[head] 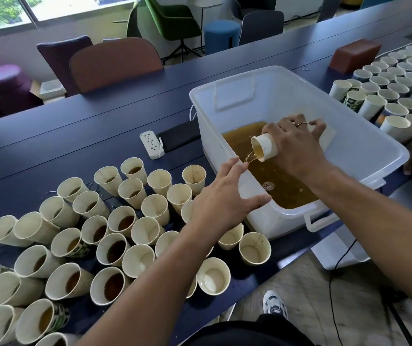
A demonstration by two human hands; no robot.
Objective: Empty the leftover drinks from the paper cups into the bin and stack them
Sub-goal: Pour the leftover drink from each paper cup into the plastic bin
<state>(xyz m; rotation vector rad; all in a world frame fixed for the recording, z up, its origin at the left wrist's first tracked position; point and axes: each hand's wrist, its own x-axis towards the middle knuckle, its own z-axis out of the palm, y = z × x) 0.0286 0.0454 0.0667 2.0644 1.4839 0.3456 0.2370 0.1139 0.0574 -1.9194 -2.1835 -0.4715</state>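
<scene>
My right hand [297, 143] grips a paper cup [264, 147] tipped on its side inside the clear plastic bin [364, 136]. A thin brown stream runs from the cup's mouth into the brown liquid [269, 176] pooled at the bin's near end. My left hand [222, 196] hovers with fingers spread at the bin's near-left rim and holds nothing. Several upright paper cups [115, 248], many with brown drink in them, crowd the dark table to the left of the bin.
A second crowd of paper cups [384, 88] stands right of the bin, with a brown box [354, 54] behind it. A white power strip [153, 144] and a black phone [180, 137] lie left of the bin. Chairs line the table's far side.
</scene>
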